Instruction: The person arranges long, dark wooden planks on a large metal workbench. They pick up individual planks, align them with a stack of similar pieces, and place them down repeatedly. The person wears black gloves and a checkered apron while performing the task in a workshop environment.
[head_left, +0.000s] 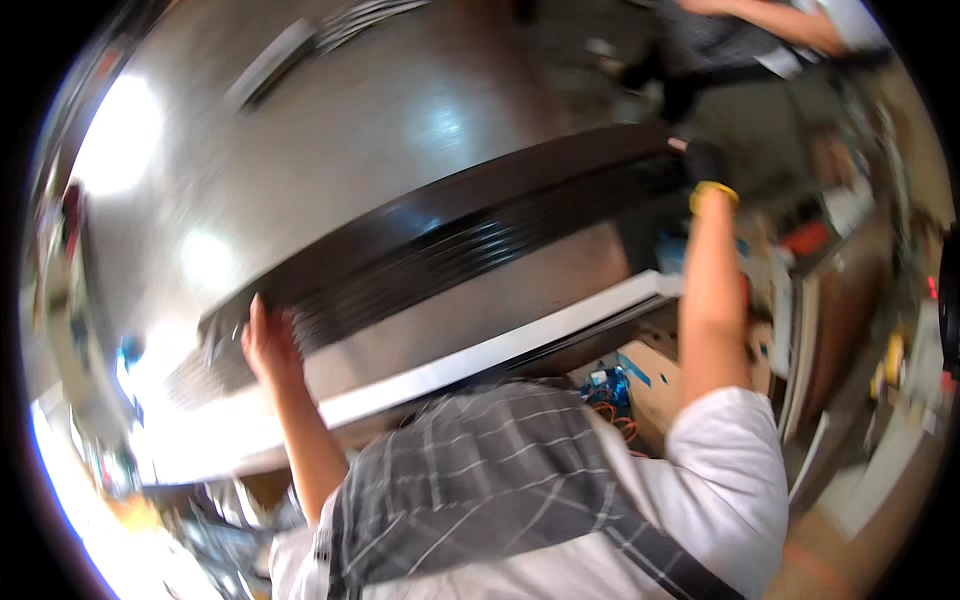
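A long dark brown strip [420,208], glossy and flat, stretches across the table in front of me. Its left end is at my left hand [272,348], which is bare and blurred, with a thumb or finger raised along the edge and the rest closed around it. At the far right end my right hand [708,165], in a black glove with a yellow cuff, is closed on the strip, a fingertip showing bare. Several similar dark ribbed strips [450,262] lie side by side just nearer to me.
The grey metal table [350,130] carries a pale bar [272,62] at the back left. A white edge rail [480,355] runs before my apron. Below it are a wooden board [655,385] and an orange cable [615,420]. Another person's arm [790,22] shows at upper right.
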